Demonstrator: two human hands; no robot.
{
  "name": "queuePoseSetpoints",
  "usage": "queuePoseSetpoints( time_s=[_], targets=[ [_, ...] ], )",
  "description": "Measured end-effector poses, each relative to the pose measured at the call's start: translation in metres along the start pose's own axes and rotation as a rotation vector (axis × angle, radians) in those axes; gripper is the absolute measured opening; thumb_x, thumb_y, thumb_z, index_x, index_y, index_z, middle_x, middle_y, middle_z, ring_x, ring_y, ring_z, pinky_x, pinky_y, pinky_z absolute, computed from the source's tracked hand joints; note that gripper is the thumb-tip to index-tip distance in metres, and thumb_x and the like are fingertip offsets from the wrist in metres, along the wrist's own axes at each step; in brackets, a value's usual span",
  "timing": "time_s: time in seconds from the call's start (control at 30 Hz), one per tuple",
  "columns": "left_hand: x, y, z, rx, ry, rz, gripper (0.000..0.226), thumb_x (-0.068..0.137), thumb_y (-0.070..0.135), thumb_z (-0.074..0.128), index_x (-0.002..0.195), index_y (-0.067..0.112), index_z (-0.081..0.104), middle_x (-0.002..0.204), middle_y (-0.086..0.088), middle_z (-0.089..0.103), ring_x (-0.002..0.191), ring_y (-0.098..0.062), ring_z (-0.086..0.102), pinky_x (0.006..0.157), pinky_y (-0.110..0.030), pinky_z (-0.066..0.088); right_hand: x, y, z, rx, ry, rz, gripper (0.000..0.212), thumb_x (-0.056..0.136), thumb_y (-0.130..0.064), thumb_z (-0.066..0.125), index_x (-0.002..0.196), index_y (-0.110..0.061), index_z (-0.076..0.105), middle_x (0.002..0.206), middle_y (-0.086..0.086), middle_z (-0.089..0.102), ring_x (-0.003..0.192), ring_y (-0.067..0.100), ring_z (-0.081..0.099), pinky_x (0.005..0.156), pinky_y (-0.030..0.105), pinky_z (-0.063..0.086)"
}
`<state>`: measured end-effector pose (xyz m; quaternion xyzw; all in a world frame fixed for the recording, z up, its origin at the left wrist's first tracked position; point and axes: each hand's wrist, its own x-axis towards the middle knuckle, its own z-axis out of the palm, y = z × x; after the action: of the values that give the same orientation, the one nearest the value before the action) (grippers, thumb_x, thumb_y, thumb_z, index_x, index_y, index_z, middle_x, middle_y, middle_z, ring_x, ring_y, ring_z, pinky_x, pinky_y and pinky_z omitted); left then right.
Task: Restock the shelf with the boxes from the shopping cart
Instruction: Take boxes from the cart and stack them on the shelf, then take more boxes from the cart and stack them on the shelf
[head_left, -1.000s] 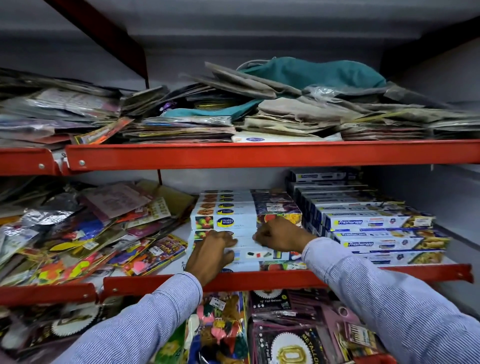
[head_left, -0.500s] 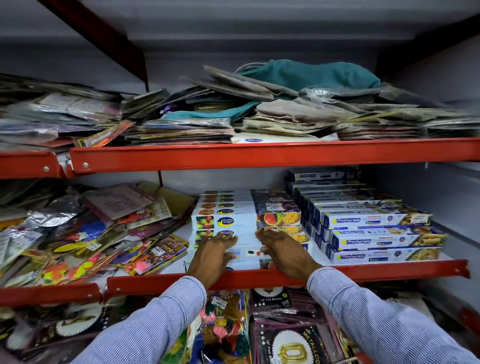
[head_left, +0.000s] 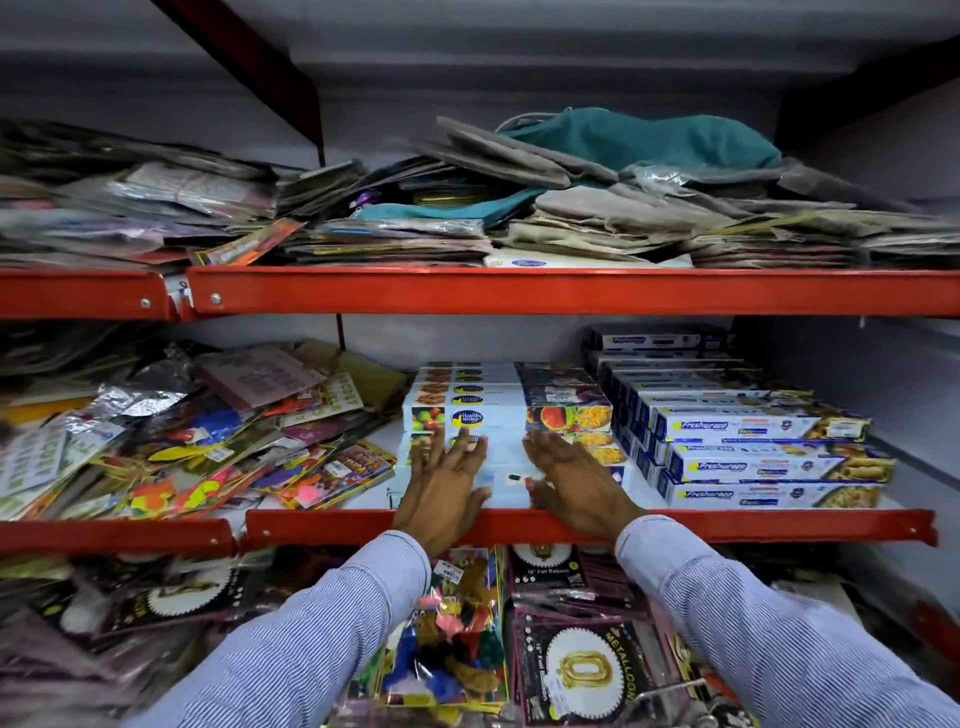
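White wrap boxes with fruit pictures are stacked in stepped rows in the middle of the red-edged middle shelf. My left hand lies flat with fingers spread on the lowest front box. My right hand rests flat on the same box, fingers spread, a little to the right. Neither hand grips anything. To the right stands a stack of blue-and-white Freshwrapp boxes. The shopping cart is out of view.
Loose colourful party packets are heaped left of the boxes on the middle shelf. Flat packets and a teal cloth fill the upper shelf. Balloon packs hang below the shelf edge. A grey wall closes the right side.
Both hands have slid back toward the shelf's front edge and opened flat. The view has tilted slightly; the boxes stay stacked.
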<state>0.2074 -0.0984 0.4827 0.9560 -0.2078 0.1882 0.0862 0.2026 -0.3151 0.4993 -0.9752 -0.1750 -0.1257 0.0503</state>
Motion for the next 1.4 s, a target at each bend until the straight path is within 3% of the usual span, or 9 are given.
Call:
queuePoseSetpoints(
  time_s=[0.17,0.3,0.4,0.53,0.67,0.77,0.93,1.13,1.4],
  targets=[
    [-0.066,0.007,-0.003,-0.002,0.147,0.152,0.056,0.093,0.043,0.056,0.145,0.024,0.044,0.150,-0.005,0.047,0.137,-0.030,0.045,0.111,-0.050,0.040,-0.047,-0.027,0.011,0.074,0.085,-0.018,0.069,0.097,-0.040,0.048,0.155,-0.022,0.017,0.165,0.003,0.015,0.152,0.025,0.013,0.125,0.045,0.017],
    [-0.141,0.004,0.016,-0.060,0.006,0.168,0.045,0.087,0.037,0.065,0.130,0.024,0.058,0.134,-0.002,0.060,0.120,-0.025,0.058,0.095,-0.042,0.052,-0.100,-0.045,0.043,0.128,0.030,-0.012,0.064,0.089,-0.037,0.055,0.148,-0.021,0.036,0.154,0.006,0.041,0.144,0.029,0.035,0.117,0.044,0.035],
    [-0.191,0.001,0.038,-0.136,-0.166,0.143,0.039,0.089,0.034,0.060,0.126,0.022,0.062,0.132,-0.002,0.060,0.121,-0.025,0.058,0.096,-0.040,0.051,-0.134,-0.057,0.080,0.173,-0.041,-0.009,0.055,0.085,-0.034,0.060,0.137,-0.020,0.050,0.138,0.007,0.059,0.127,0.031,0.053,0.101,0.042,0.051],
    [-0.254,-0.003,0.078,-0.165,-0.407,0.083,0.036,0.092,0.034,0.058,0.125,0.020,0.064,0.132,-0.003,0.061,0.123,-0.025,0.056,0.100,-0.037,0.048,-0.170,-0.076,0.140,0.240,-0.225,0.018,0.048,0.088,-0.033,0.061,0.134,-0.020,0.053,0.129,0.007,0.064,0.120,0.031,0.057,0.092,0.039,0.051],
    [-0.310,-0.009,0.122,-0.232,-0.531,0.075,0.028,0.089,0.029,0.063,0.114,0.020,0.071,0.124,-0.003,0.068,0.113,-0.026,0.065,0.089,-0.037,0.058,-0.202,-0.091,0.201,0.294,-0.345,0.031,0.046,0.092,-0.033,0.058,0.137,-0.022,0.052,0.134,0.008,0.062,0.125,0.029,0.055,0.097,0.039,0.049],
    [-0.355,-0.018,0.166,-0.250,-0.660,0.036,0.028,0.095,0.037,0.054,0.116,0.025,0.068,0.130,0.004,0.064,0.116,-0.019,0.063,0.091,-0.035,0.056,-0.224,-0.105,0.253,0.357,-0.466,0.074,0.042,0.092,-0.032,0.058,0.133,-0.022,0.056,0.127,0.008,0.065,0.121,0.028,0.057,0.094,0.039,0.051],
    [-0.407,-0.032,0.231,-0.258,-0.868,0.037,0.024,0.092,0.032,0.055,0.110,0.021,0.067,0.113,-0.001,0.067,0.108,-0.025,0.062,0.083,-0.041,0.056,-0.260,-0.121,0.336,0.363,-0.679,0.085,0.043,0.094,-0.032,0.053,0.135,-0.020,0.053,0.130,0.008,0.064,0.124,0.028,0.056,0.097,0.041,0.052],
    [-0.446,-0.050,0.301,-0.178,-1.108,0.164,0.037,0.101,0.031,0.046,0.135,0.019,0.055,0.147,-0.001,0.052,0.133,-0.025,0.050,0.104,-0.040,0.046,-0.299,-0.138,0.430,0.320,-0.925,0.040,0.050,0.095,-0.033,0.050,0.142,-0.018,0.043,0.143,0.010,0.052,0.132,0.029,0.048,0.103,0.042,0.048],
    [-0.457,-0.057,0.343,-0.046,-1.213,0.350,0.029,0.097,0.028,0.052,0.119,0.010,0.059,0.131,-0.010,0.059,0.125,-0.031,0.054,0.090,-0.040,0.048,-0.325,-0.168,0.497,0.374,-0.987,-0.013,0.062,0.093,-0.042,0.058,0.147,-0.016,0.040,0.151,0.006,0.045,0.140,0.022,0.039,0.113,0.032,0.031]
  ],
)
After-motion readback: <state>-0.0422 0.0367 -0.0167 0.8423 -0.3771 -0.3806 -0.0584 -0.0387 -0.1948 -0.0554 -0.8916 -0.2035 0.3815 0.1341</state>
